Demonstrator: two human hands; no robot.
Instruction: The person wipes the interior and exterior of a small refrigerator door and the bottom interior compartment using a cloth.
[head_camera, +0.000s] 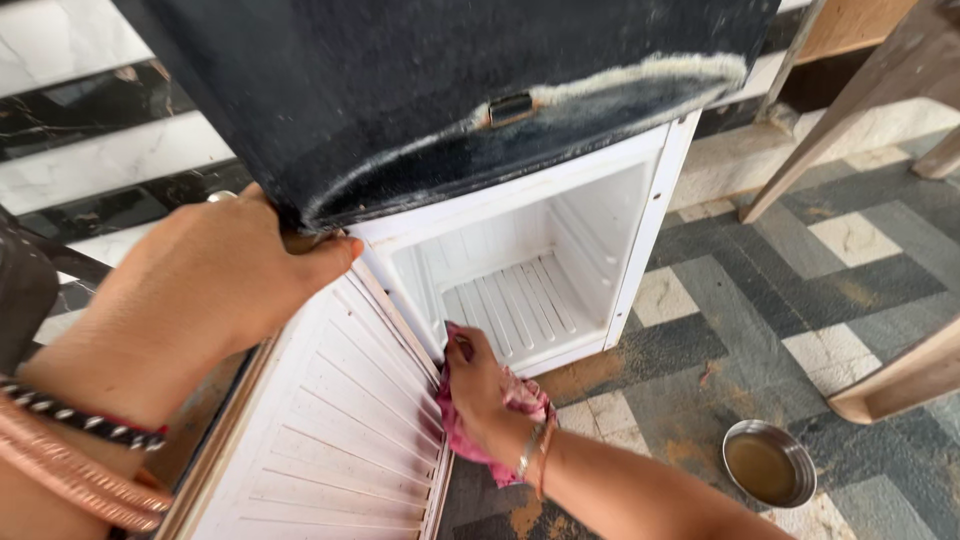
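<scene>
A small white cabinet (640, 240) with a dusty black top (430, 90) stands open below me, and a ribbed white shelf (520, 310) lies inside it. Its ribbed white door (340, 430) swings out to the left. My left hand (220, 270) grips the door's top corner, thumb over the edge. My right hand (480, 385) presses a pink cloth (515, 400) against the cabinet's lower left front edge, by the door hinge side. Bangles sit on both wrists.
A steel bowl (768, 462) holding brownish liquid stands on the patterned tile floor (800, 270) at lower right. Wooden furniture legs (840, 110) slant across the upper right, with another wooden piece (900, 380) at right. A marble-patterned wall (90, 130) is behind on the left.
</scene>
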